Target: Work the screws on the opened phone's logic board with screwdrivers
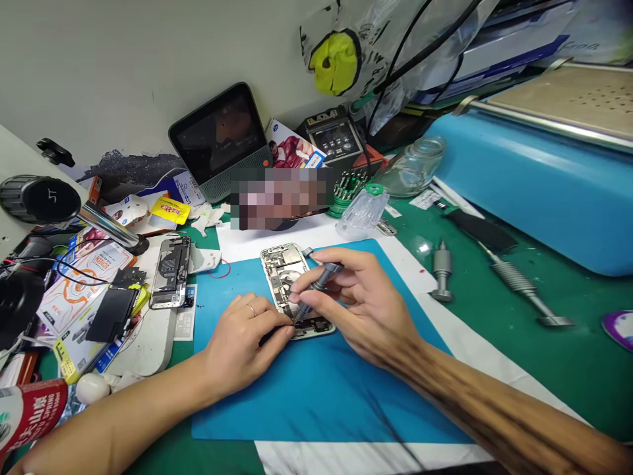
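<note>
An opened phone [283, 272] lies face down on a blue mat [316, 389], its inner boards showing. My right hand [363, 302] is closed round a grey screwdriver [320, 282], whose tip touches the phone's lower part. My left hand [246, 341] rests on the mat at the phone's lower left edge, fingers curled and pinched against the frame, holding it steady. A ring sits on one finger.
A second opened phone [171, 272] lies left of the mat on a white pad. Behind stand a small screen [221, 140], a screwdriver rack [347, 191], a glass jar [413, 166] and a blue machine [534, 178]. Metal tools [442, 270] lie on the green mat at right.
</note>
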Demonstrator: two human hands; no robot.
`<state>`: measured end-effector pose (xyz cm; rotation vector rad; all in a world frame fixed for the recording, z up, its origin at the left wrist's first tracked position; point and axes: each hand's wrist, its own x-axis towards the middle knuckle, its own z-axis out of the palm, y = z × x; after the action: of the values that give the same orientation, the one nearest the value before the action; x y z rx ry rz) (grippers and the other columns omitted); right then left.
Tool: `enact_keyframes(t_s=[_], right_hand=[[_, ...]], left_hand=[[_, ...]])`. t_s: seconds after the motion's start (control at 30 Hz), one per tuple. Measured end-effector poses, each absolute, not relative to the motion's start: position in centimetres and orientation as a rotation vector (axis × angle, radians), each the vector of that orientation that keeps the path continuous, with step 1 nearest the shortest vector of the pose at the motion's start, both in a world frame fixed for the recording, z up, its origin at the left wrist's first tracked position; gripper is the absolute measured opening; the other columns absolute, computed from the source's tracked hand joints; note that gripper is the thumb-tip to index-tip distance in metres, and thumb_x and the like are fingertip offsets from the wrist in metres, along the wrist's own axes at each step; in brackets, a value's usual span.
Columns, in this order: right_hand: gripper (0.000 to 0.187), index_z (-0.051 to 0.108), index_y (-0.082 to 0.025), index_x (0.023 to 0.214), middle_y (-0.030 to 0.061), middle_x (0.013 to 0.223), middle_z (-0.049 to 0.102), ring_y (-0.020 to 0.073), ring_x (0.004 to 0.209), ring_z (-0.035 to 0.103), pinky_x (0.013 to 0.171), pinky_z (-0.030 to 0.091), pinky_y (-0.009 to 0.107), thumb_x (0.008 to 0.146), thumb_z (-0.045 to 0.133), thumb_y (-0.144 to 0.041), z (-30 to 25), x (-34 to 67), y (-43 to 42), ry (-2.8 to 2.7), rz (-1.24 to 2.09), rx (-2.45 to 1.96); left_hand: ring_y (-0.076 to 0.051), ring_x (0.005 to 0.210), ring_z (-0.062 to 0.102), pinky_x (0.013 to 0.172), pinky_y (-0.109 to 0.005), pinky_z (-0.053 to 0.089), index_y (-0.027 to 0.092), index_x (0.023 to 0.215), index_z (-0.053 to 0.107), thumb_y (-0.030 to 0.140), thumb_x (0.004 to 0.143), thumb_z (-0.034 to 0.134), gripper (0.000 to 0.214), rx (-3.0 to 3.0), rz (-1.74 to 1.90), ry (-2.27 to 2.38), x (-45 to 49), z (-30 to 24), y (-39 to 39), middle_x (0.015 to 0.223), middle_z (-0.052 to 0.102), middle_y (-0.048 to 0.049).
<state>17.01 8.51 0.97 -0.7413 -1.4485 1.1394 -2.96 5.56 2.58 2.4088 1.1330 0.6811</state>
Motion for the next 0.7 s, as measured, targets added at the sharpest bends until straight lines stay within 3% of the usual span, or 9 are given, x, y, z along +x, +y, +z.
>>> enact_keyframes(t_s=[0.33,0.5,0.7], right_hand=[[0.037,0.043,-0.034,0.121,-0.0006,0.095,0.072,0.0166,0.084,0.074,0.072,0.063,0.029,0.093,0.067,-0.027,1.1,17.0,8.7,-1.395,1.234,-0.703],[0.044,0.039,-0.035,0.131,0.0024,0.106,0.071,0.0189,0.096,0.074,0.079,0.064,0.034,0.095,0.062,-0.026,1.6,17.5,8.5,-1.455,1.253,-0.736],[0.043,0.042,-0.03,0.132,0.0028,0.098,0.071,0.0179,0.091,0.073,0.076,0.064,0.033,0.095,0.062,-0.025,1.9,17.7,8.7,-1.461,1.219,-0.778]], left_hand=[[-0.018,0.08,0.057,0.076,-0.032,0.041,0.019,0.095,0.065,0.022,0.102,0.054,0.014,2.297,0.728,1.148,-2.9,2.8,5.8,0.086,0.066,-0.0029],[-0.017,0.081,0.058,0.078,-0.031,0.042,0.019,0.092,0.064,0.02,0.101,0.056,0.012,2.195,0.749,1.207,-2.8,3.0,6.0,0.086,0.066,-0.002],[-0.016,0.084,0.059,0.079,-0.03,0.043,0.02,0.092,0.064,0.021,0.101,0.057,0.011,2.125,0.766,1.233,-3.0,3.0,6.0,0.087,0.067,-0.0018]])
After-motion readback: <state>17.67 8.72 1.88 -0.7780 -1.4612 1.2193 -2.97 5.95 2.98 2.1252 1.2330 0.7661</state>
